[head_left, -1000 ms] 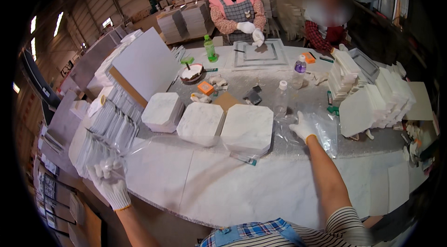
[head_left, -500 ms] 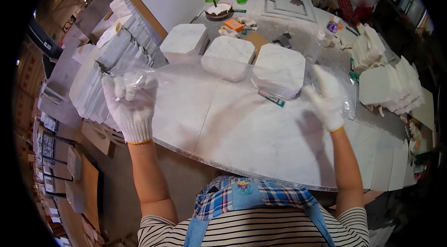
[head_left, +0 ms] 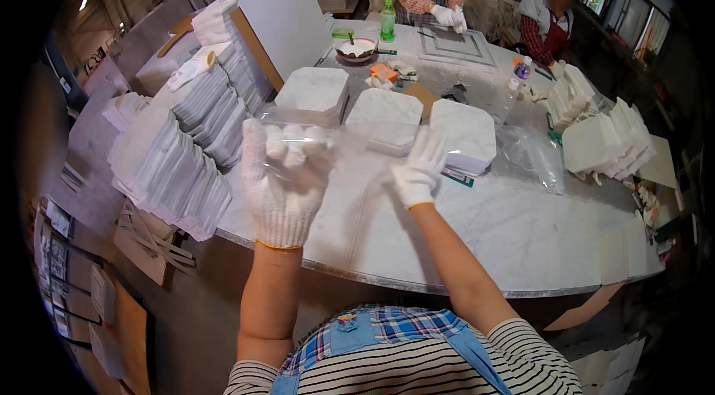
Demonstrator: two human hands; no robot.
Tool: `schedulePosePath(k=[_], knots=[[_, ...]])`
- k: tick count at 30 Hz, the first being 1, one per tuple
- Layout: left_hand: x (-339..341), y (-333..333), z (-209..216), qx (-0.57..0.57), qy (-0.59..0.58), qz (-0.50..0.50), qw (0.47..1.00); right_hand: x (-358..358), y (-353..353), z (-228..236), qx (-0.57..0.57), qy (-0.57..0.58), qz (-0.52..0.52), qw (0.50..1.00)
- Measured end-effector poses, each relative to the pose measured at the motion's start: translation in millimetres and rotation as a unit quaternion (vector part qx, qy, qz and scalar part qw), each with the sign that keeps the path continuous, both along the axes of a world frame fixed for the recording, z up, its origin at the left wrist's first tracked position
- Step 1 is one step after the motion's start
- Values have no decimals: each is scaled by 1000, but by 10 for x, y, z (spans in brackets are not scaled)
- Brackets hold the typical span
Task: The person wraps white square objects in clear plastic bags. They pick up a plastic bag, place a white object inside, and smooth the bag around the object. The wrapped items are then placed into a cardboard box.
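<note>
My left hand [head_left: 287,179], in a white knit glove, is raised over the near left of the table with its fingers curled on a sheet of clear plastic film [head_left: 357,134]. The film stretches toward my right hand [head_left: 421,171], also gloved, whose fingers are extended and hold nothing that I can make out. Beyond the hands stand three stacks of pale marble tiles with cut corners: a left stack [head_left: 313,89], a middle stack [head_left: 383,115] partly behind the film, and a right stack [head_left: 462,130]. A green-and-dark strip [head_left: 458,179] lies by the right stack.
Tall piles of white tiles [head_left: 179,164] line the left edge. Leaning tiles [head_left: 599,141] and crumpled clear plastic [head_left: 532,160] are at the right. Farther back are a bowl [head_left: 357,50], an orange box [head_left: 383,72], a green bottle [head_left: 388,21] and two people, one with gloved hands [head_left: 449,18].
My left hand has moved right and my right hand has moved left, so they are much closer together. The film spans a shorter gap, and the head view has shifted.
</note>
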State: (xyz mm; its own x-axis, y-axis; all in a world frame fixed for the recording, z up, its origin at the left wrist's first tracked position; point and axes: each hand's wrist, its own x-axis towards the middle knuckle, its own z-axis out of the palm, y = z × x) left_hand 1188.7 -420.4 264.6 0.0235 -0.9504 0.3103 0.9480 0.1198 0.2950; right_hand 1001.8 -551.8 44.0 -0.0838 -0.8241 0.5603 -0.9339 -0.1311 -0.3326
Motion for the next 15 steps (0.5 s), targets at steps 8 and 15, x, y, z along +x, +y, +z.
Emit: schedulePosePath(k=[8,15], knots=[[-36,-89,46,5,6,-20,1000,881,530,80,-29,-120,254,959],[-207,-219,9,-3,-7,-19,1000,949,1026,351,232,-286,455,811]])
